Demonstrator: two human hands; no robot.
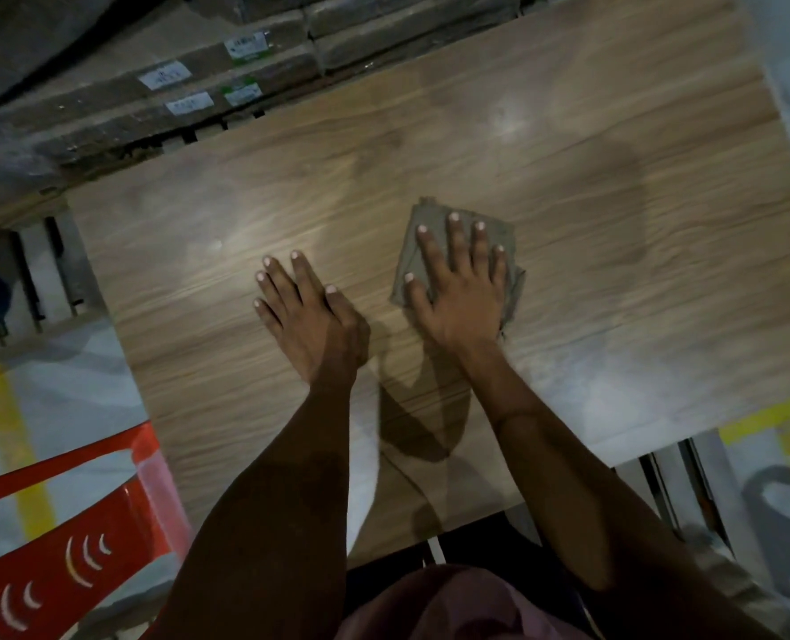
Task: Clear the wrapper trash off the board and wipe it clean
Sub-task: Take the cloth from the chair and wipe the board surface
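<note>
A large wood-grain board (591,187) fills the middle of the view. My right hand (458,288) lies flat, fingers spread, pressing a grey-green cloth (418,265) onto the board right of centre. My left hand (305,311) rests flat on the bare board just left of it, fingers apart, holding nothing. No wrapper shows on the board's surface.
Stacked wrapped flat packs with white labels (176,76) lie beyond the board's far edge. A red plastic chair (61,538) stands at the lower left. Yellow floor tape (10,436) runs along the left and at the lower right. More panels lean under the board's right edge.
</note>
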